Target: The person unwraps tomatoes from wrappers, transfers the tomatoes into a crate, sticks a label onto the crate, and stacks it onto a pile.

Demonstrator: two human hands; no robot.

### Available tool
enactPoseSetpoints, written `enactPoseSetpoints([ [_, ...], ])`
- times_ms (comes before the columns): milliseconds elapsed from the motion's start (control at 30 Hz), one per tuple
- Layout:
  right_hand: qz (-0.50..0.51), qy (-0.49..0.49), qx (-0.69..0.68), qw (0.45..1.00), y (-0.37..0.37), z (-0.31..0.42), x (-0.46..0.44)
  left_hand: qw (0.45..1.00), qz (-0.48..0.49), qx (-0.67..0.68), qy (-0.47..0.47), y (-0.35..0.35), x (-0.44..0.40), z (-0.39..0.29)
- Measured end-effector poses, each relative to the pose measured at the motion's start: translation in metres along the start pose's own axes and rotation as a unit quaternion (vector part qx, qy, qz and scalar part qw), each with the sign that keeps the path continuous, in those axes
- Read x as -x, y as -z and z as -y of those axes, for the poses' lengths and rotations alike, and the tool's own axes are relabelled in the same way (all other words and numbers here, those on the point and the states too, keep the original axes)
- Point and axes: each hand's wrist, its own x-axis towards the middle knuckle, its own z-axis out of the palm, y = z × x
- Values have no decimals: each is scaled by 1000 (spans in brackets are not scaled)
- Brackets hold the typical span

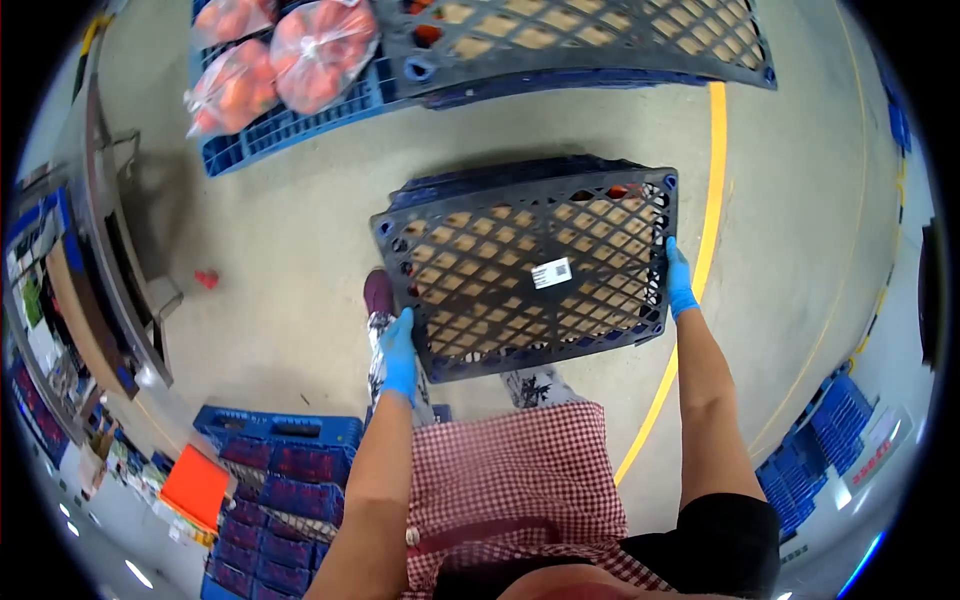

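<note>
Head view, what we hold: a black lattice crate, over the floor, before our checked apron.
Our left hand: gripping its left edge, by the near corner.
Our right hand: gripping mid right edge.
Blue pallet: bagged red produce near its left edge.

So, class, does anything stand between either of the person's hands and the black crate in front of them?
Nothing visible does. The gloved left hand meets the black crate at its left side, and the gloved right hand at its right.
</note>
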Motion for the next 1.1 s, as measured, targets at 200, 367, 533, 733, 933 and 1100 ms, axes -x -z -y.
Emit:
enactPoseSetpoints([
  [200,-374,138,396,827,-22,-9,35,993,-55,-96,-45,24,13,44],
  [367,11,178,476,861,-88,-47,167,975,47,-202,-78,103,123,38],
  [533,381,104,525,754,-193,8,352,986,-99,-101,-89,239,216,-2],
  [733,350,51,399,846,-300,79,490,986,-136,-95,-26,428,217,67],
  [933,286,97,500,811,-407,77,456,963,-225,-147,-25,562,225,156],
  [1100,381,150,543,733,-533,71,548,917,-192,-346,53,649,270,153],
])
